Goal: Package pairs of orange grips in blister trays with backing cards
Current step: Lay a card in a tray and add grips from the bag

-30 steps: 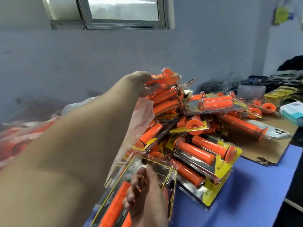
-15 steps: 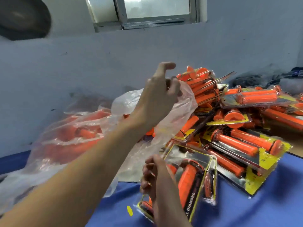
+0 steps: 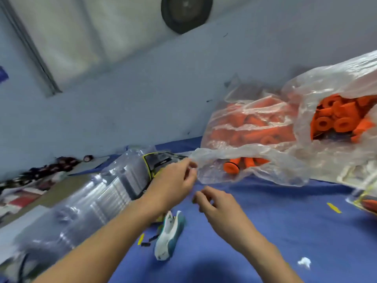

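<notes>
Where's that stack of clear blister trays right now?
The stack of clear blister trays lies on the left of the head view, on the blue table, just left of the left hand and its forearm, with black-and-yellow backing cards at its far end.

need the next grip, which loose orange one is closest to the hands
The orange grip lying under the clear bag's lower flap, just right of the left hand. The others sit deeper in the bag.
</notes>
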